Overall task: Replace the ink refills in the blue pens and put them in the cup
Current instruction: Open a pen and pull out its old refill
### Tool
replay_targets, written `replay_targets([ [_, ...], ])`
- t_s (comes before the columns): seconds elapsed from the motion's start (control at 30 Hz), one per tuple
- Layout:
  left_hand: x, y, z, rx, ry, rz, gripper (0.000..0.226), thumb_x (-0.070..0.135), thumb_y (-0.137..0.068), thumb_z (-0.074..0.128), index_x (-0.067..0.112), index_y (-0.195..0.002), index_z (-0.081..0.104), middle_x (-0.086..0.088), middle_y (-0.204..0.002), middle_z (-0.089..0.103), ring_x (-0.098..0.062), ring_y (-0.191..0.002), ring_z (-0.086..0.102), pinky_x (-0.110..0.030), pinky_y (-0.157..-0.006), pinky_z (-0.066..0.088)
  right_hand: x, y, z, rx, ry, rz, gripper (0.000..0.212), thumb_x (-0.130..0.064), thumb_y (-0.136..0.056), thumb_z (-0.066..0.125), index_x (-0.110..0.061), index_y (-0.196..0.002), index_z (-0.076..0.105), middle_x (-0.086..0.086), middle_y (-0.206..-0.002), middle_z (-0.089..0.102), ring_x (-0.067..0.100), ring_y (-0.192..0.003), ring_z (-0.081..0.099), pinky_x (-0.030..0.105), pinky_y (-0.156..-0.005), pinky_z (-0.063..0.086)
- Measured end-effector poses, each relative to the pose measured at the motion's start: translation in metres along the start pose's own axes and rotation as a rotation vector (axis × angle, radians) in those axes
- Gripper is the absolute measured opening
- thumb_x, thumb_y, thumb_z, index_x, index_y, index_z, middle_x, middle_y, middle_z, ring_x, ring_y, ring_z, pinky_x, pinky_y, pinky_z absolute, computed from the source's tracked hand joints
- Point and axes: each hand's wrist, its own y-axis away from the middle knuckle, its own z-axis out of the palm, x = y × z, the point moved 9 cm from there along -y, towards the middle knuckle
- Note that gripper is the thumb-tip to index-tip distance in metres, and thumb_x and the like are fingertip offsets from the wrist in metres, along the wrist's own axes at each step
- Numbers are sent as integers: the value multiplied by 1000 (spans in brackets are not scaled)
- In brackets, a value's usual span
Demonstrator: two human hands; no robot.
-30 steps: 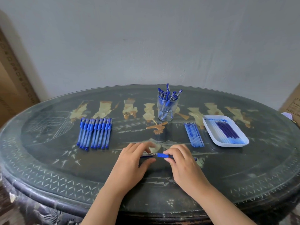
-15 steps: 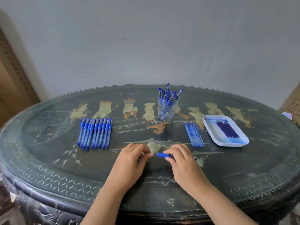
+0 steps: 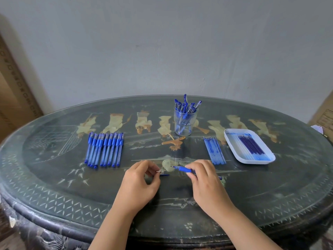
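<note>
My right hand (image 3: 203, 179) grips a blue pen barrel (image 3: 183, 169) with its refill tip sticking out toward the left. My left hand (image 3: 139, 179) pinches the small metal pen tip (image 3: 160, 171), pulled clear of the barrel; a blue cap (image 3: 164, 175) lies on the table under it. A row of several capped blue pens (image 3: 104, 149) lies at the left. The clear cup (image 3: 184, 120) at the back centre holds several pens. Loose refills (image 3: 214, 150) lie right of centre.
A white tray (image 3: 252, 160) at the right holds several dark blue refills. The dark oval table (image 3: 54, 177) has a glass top with painted figures. Cardboard boxes stand at the far left and far right edges.
My hands have drawn apart: the metal tip has come off the barrel with my left hand, and the refill point now shows at the barrel's end.
</note>
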Motion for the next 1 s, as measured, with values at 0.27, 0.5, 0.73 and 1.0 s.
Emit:
replay_targets([
  [0.27, 5, -6, 5, -152, -113, 62, 15, 10, -76, 73, 22, -84, 71, 17, -79, 61, -1, -74, 60, -9, -68, 47, 0, 0, 1, -11, 49, 11, 21, -4, -86, 66, -13, -102, 57, -3, -102, 53, 14, -94, 51, 26, -89, 43],
  [0.5, 9, -15, 13, -246, -234, 71, 13, 8, -77, 65, 17, -83, 72, 8, -80, 62, -10, -73, 58, -23, -68, 52, -1, 1, 3, -25, 46, 12, 20, -3, -86, 67, -13, -101, 58, -2, -102, 54, 13, -93, 50, 25, -86, 43],
  [0.73, 11, -19, 27, -341, -317, 30, 22, 12, -82, 56, 21, -94, 71, 6, -92, 59, -15, -85, 58, -27, -77, 51, -1, 0, 3, -43, 46, 21, 19, -4, -87, 66, -14, -100, 58, -4, -101, 53, 13, -92, 50, 25, -85, 43],
  [1.0, 9, -16, 26, -308, -246, 25, 18, 13, -78, 62, 22, -90, 71, 8, -85, 58, -13, -78, 56, -25, -71, 50, -4, -1, 0, -20, 40, 6, 20, -3, -85, 68, -13, -100, 58, -4, -101, 52, 14, -91, 51, 27, -85, 44],
])
